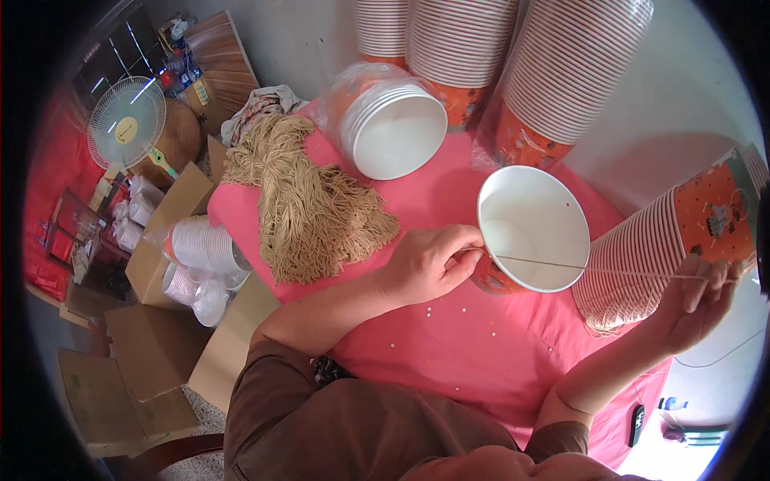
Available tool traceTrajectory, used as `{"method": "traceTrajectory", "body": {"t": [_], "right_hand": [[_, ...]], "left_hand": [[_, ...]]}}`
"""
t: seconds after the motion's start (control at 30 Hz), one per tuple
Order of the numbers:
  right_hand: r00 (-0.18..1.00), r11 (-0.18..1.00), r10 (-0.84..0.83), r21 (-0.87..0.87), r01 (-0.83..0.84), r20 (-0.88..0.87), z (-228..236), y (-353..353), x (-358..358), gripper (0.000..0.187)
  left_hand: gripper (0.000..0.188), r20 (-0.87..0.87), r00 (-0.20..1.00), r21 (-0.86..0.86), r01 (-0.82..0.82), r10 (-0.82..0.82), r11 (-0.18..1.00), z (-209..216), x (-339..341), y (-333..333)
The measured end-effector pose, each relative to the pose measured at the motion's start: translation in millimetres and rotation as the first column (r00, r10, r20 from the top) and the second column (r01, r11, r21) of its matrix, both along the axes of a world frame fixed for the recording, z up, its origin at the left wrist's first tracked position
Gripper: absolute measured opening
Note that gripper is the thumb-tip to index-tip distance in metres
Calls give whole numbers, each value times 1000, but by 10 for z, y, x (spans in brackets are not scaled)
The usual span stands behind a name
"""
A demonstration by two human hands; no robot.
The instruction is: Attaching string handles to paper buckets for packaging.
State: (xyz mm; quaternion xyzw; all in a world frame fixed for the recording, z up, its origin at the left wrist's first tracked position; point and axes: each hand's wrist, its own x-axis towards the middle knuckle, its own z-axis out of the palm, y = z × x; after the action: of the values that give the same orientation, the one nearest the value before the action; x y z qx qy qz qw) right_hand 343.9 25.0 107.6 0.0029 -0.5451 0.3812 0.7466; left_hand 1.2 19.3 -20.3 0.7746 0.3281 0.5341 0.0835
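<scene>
A white-lined paper bucket [533, 228] with an orange outside stands on the pink-covered table, its open mouth tilted toward me. A thin tan cord [545, 263] runs taut across it. At the bucket's left rim, my left hand [437, 260] is closed, pinching one end of the cord. Off to the right, my right hand [699, 301] pinches the cord's other part between closed fingers. Beside that hand lies a long nested stack of orange buckets [642, 256], with cords gathered at its near end. A large bundle of tan cords [313, 208] rests to the left.
Tall bucket stacks [461, 48] in clear plastic line the wall, with a shorter wrapped stack [399, 132] lying before them. Small white bits dot the pink tablecloth [433, 345]. An open cardboard box [164, 337] with wrapped cups and a fan [127, 124] are at left; a black remote [637, 425] lies lower right.
</scene>
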Motion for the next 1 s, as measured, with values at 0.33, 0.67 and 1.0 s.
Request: {"method": "traceTrajectory", "body": {"t": [0.33, 0.67, 1.0], "right_hand": [[989, 992, -88, 84, 98, -118, 99, -382, 40, 10], [452, 936, -278, 132, 327, 847, -4, -210, -797, 32], [-61, 934, -304, 310, 180, 951, -219, -67, -995, 22]], "left_hand": [[13, 428, 852, -356, 464, -300, 811, 17, -20, -25], [21, 793, 510, -399, 848, -333, 349, 125, -134, -16], [23, 678, 629, -421, 757, -381, 500, 91, -108, -32]]}}
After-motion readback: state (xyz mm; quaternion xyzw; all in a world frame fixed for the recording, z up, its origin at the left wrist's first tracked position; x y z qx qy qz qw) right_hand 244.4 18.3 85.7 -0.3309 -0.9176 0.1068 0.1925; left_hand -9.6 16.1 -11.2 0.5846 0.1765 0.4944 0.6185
